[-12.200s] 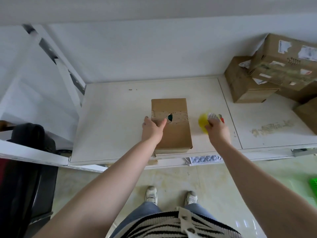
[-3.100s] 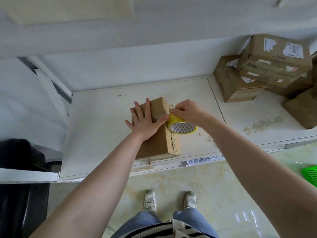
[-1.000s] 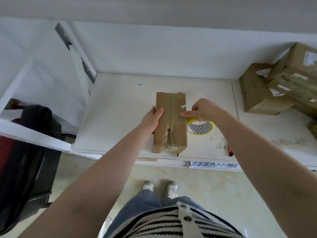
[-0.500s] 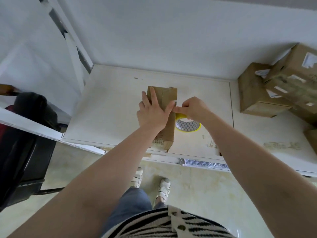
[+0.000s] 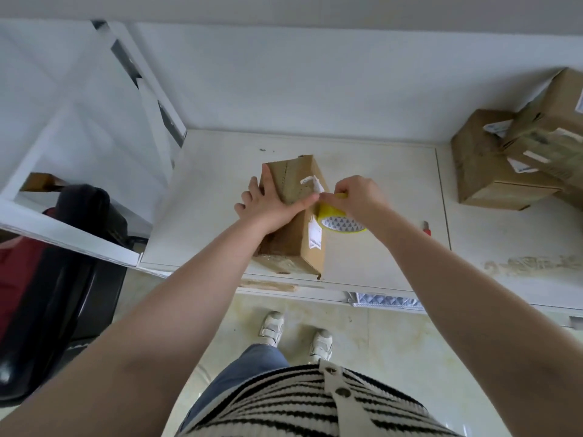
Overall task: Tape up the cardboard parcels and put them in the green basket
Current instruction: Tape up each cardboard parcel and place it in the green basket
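A long brown cardboard parcel [image 5: 295,222] lay on the white counter [image 5: 378,257], tipped up on one long edge, its near end close to the counter's front rim. The left hand [image 5: 268,203] lay flat over the parcel's upper edge, fingers straight and spread on the left face, thumb stretched across to the right; its grip was wide, pressing rather than clasping. The right hand [image 5: 353,197] had its grip narrow, fingers curled and pinching at the yellow roll of packing tape [image 5: 340,219], which sat just beside the parcel's right face, touching it near a white paper label [image 5: 315,236]. A torn white scrap [image 5: 310,181] stuck to the parcel's top face. A small red object [image 5: 426,228] lay on the counter to the right, too small to identify. Further right, well apart, several brown cardboard boxes [image 5: 498,165] with labels were stacked against the wall. A black chair [image 5: 63,279] stood at the left.
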